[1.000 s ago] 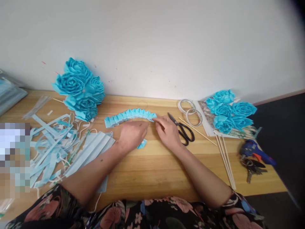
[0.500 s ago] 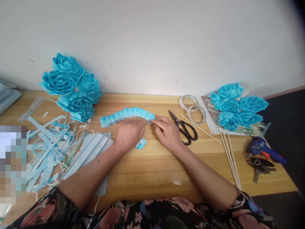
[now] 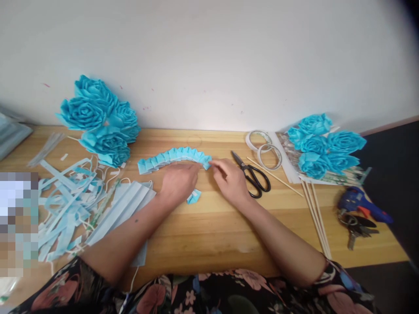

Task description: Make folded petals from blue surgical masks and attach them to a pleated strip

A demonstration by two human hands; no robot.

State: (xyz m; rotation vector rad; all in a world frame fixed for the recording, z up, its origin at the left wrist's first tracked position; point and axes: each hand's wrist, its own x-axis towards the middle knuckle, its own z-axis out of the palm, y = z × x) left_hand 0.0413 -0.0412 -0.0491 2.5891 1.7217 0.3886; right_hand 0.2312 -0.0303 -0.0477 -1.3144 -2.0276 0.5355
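Right hand (image 3: 231,181) pinches the right end of the pleated strip (image 3: 173,157); left hand (image 3: 178,183) lies open, fingertips on its edge.

We reach forward with our bare left forearm (image 3: 131,231) and right forearm (image 3: 278,244) angled inward so that our hands almost meet, the left hand (image 3: 178,183) lying palm down with fingers loosely bent, the right hand (image 3: 231,181) just beside it, knuckles up, thumb and forefinger pinched together.

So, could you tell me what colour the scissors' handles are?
Black; the scissors lie beside the right hand, clearest in the head view.
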